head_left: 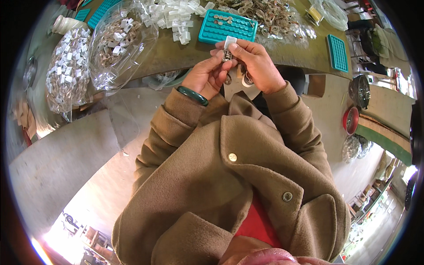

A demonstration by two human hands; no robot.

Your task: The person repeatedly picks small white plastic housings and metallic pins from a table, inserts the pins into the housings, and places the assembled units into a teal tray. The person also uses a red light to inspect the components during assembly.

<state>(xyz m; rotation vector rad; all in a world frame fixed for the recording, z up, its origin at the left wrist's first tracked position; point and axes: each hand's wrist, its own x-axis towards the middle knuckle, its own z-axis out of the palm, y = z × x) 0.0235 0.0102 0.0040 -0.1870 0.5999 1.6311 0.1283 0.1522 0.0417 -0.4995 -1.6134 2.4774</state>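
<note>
Both of my hands meet over the near edge of the table, around a small clear case with a white top [230, 41]. Small round shiny pieces show in its lower part. My left hand [204, 75], with a dark green bangle at the wrist, pinches the lower end. The thumb and fingers of my right hand [256, 59] close on the white top. Just beyond them lies a teal tray [209, 29] with rows of hollows, several filled with small round pieces. Below my fingers, small rings and a pale flat piece [240, 87] are partly hidden.
White and clear caps [176, 17] lie heaped behind the tray, beside a pile of brownish clear pieces [274, 17]. Two filled plastic bags [66, 75] sit at the left. Another teal tray [338, 53] lies at the table's right end, near a red bowl [351, 120].
</note>
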